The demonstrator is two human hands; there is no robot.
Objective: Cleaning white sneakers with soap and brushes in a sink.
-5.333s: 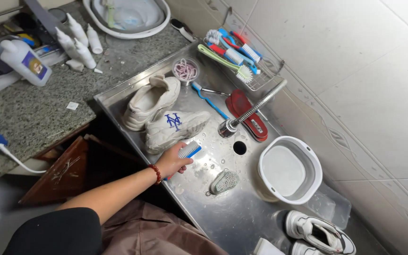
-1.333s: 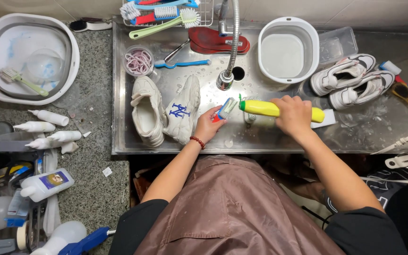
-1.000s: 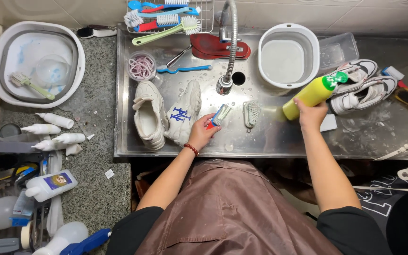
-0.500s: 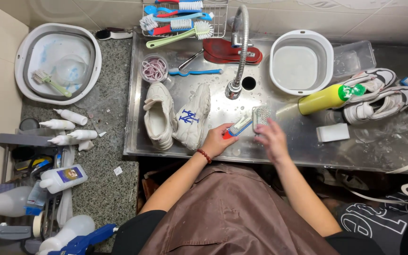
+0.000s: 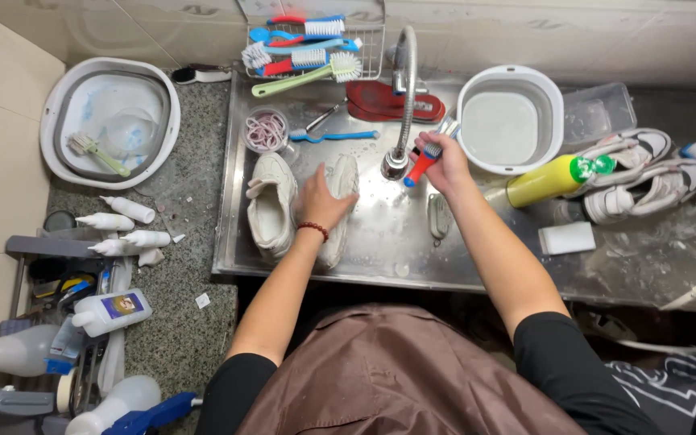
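Resting flat and unclenched on a cream sneaker (image 5: 340, 189), left hand (image 5: 321, 199), right hand (image 5: 441, 161) grasping a red-handled brush (image 5: 424, 157), seemingly just beside the faucet head (image 5: 395, 163), steel sink tray (image 5: 485, 250) beneath

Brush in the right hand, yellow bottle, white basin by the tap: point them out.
brush (image 5: 424, 160), head view, on its red handle just below the bristles.
yellow bottle (image 5: 537, 182), head view, mid-body.
white basin (image 5: 556, 133), head view, on its right rim.
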